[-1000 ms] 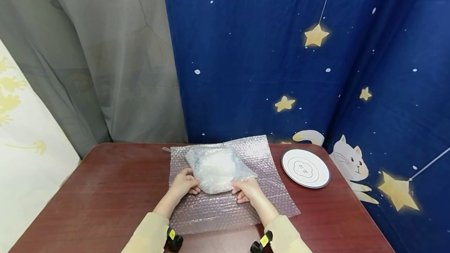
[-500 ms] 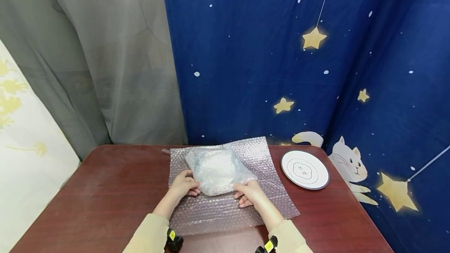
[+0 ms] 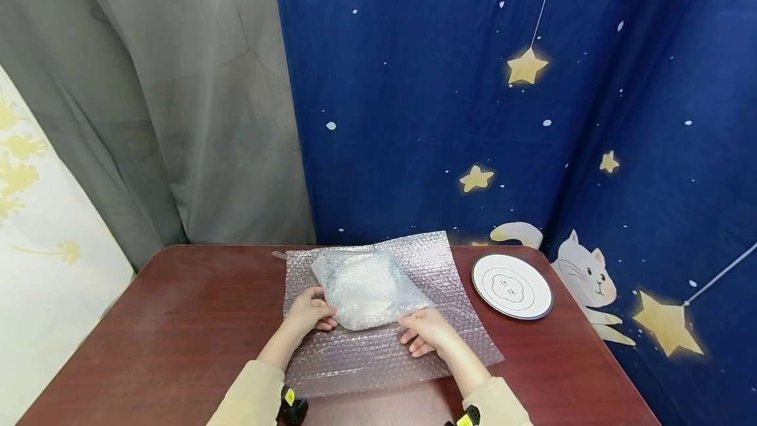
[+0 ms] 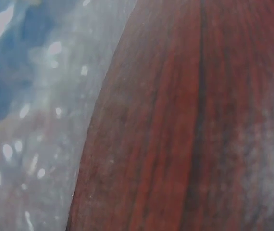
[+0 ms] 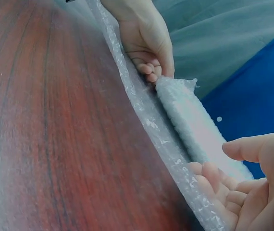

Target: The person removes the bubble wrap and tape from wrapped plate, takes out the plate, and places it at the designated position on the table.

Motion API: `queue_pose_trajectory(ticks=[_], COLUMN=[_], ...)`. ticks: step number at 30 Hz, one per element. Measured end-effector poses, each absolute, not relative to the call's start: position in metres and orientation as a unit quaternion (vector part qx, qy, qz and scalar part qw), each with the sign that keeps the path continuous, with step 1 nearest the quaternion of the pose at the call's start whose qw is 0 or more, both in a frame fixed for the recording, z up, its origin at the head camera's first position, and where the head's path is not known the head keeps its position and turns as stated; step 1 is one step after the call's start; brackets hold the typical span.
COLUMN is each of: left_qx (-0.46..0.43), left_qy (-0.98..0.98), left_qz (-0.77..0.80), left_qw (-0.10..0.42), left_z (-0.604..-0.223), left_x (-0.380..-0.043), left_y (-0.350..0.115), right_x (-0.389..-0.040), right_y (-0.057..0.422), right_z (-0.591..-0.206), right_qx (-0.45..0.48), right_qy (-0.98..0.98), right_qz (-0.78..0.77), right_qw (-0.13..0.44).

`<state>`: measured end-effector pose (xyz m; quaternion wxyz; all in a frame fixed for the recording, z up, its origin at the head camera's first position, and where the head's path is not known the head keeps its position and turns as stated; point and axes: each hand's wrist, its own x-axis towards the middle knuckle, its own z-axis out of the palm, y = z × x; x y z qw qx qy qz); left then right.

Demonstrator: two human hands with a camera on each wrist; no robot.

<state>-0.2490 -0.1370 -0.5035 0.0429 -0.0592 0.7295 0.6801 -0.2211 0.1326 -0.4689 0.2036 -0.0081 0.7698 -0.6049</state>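
Observation:
A bubble-wrapped bundle [image 3: 363,288] lies on a larger flat bubble wrap sheet [image 3: 378,363]; a whitish shape shows through its layers. My left hand [image 3: 309,311] pinches the bundle's near left corner between thumb and fingers. At the near right edge is my right hand [image 3: 428,331], its thumb right at the wrap. In the right wrist view, the thumb and loosely bent fingers of the right hand [image 5: 262,180] stand apart, with the bundle [image 5: 194,125] beyond them. The left wrist view shows mostly bubble wrap [image 4: 36,130] and tabletop.
A white plate [image 3: 512,286] with a dark rim and a printed centre lies to the right of the sheet. The reddish-brown wooden table [image 3: 177,347] ends at a grey curtain [image 3: 236,117] and a blue star-patterned curtain [image 3: 402,97].
My right hand has slid right and toward me along the bundle's near edge, and its thumb has come away from the fingers. The left hand keeps its place.

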Motion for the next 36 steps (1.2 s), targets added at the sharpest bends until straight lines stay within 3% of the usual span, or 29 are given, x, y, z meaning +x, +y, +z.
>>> queue_pose_trajectory(ticks=[7, 28, 36], left_qx=[-0.06, -0.052, -0.048], left_qy=[0.731, 0.724, 0.725], left_qz=[0.678, 0.686, 0.685], left_qw=[0.042, 0.047, 0.047], left_z=[-0.502, -0.501, -0.495], left_x=[-0.25, -0.247, -0.244], left_y=[-0.137, -0.137, -0.137], right_x=[-0.221, -0.252, -0.261], right_y=[0.132, 0.1, 0.085], right_z=[-0.456, -0.419, -0.418], right_qx=[-0.04, -0.187, -0.221], right_qy=[0.79, 0.848, 0.856], right_qz=[-0.583, -0.496, -0.466], right_qw=[0.187, -0.009, -0.04])
